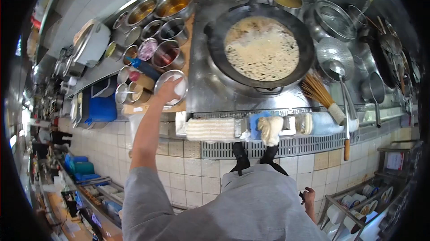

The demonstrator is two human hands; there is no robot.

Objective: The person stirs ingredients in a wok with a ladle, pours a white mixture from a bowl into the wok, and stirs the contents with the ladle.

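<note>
Head view: your left hand (169, 89) is down in a shallow round steel bowl (160, 80) at the near right corner of the tan wooden board (181, 108), on the white powdery-looking contents (180, 89). Step in hand looks like taking some of that white stuff by hand. Next move, as judged, calls for you to gather it snugly and clear the rim without spilling over the board's right edge. Well apart, on the steel stovetop (198, 86), sits a wide black metal wok (218, 52) with frothy pale liquid (264, 55). Left grip: can't tell if you're pinching or just touching; palm and fingertips don't show well, and your forearm covers part of the bowl's near side. Right hand (309, 195) hangs low at your side, fingers curled near a small dark object (301, 195); can't make out what it is or if you hold it. Steam hazes the wok's far side, froth hides what's under it, and the far left of the kitchen is too small to read.
</note>
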